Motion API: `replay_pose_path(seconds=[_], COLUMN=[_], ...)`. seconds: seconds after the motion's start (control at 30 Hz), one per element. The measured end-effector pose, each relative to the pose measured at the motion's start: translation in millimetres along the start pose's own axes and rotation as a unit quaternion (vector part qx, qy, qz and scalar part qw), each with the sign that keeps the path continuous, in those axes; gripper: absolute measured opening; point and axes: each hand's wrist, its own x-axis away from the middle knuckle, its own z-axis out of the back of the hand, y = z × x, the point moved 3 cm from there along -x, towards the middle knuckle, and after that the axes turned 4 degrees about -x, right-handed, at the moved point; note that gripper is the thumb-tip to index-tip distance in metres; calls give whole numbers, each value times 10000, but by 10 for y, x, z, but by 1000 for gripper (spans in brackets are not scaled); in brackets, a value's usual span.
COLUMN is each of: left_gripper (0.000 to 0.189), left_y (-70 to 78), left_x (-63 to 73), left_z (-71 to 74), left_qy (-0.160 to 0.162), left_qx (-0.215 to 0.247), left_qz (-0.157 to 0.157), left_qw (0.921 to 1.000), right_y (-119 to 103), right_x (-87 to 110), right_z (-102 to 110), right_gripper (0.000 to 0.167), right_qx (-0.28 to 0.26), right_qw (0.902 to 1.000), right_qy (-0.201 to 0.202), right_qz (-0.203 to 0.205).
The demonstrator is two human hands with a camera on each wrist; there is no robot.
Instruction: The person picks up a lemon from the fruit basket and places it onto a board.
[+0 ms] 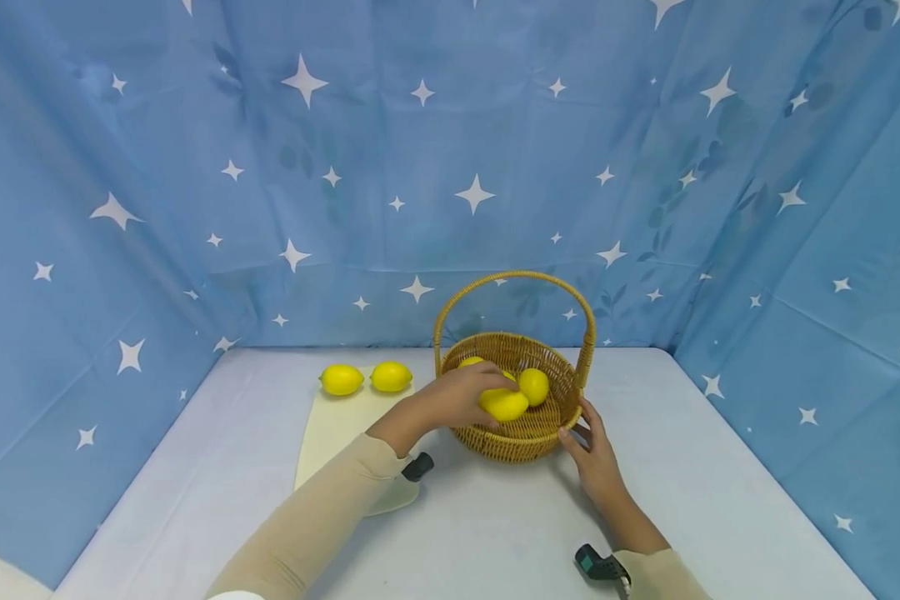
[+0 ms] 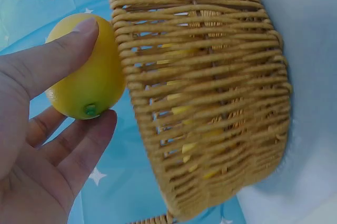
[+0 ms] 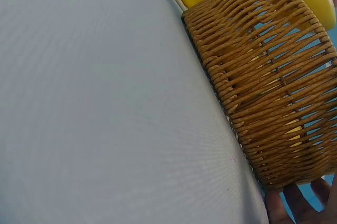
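My left hand (image 1: 468,393) grips a yellow lemon (image 2: 87,69) between thumb and fingers, right at the rim of a woven wicker basket (image 1: 502,448) with a tall arched handle. In the left wrist view the lemon's green stem end faces the camera. Another lemon (image 1: 534,387) lies inside the basket, and more yellow shows behind my left hand. My right hand (image 1: 594,454) holds the basket's right side, thumb near the front and fingers by the handle's foot. Its fingertips (image 3: 297,203) show against the wicker in the right wrist view.
Two lemons, one on the left (image 1: 342,379) and one on the right (image 1: 392,377), sit at the far end of a cream cutting board (image 1: 337,425), left of the basket. My left sleeve covers part of the board. A blue star-patterned curtain (image 1: 450,167) encloses the white table (image 1: 487,533).
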Motion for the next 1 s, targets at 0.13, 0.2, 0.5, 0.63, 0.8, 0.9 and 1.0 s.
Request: replay_pose_path(seconds=[0.13,0.2,0.5,0.63,0.8,0.9,1.0], left_gripper=[58,58,58,57,55,53,53], left_y=[-18,-35,-94,-111,-173,-229,-293], left_x=[127,186,352,423,510,576,653], left_z=[72,98,226,264,304,351,396], left_qy=[142,169,396,520,591,636,668], left_qx=[-91,-162,-179,-143,-75,-68,-99], left_qz=[-71,-114,-201,-301,-357,-315,-223], left_qw=[9998,9997,9989,9981,9976,9975,9975], right_y=[2,-1,-33,-36,-16,-16,-25], right_x=[17,22,15,22,18,13,10], right_z=[-11,-10,-3,-6,1,1,3], right_gripper=[72,72,72,72,71,71,72], right_qx=[12,20,-30,-88,-86,-69,-70], right_qw=[10000,10000,10000,9999,9999,9999,9998], right_qy=[-38,-50,-55,-94,-86,-88,-133], right_qz=[16,47,67,78,79,68,86])
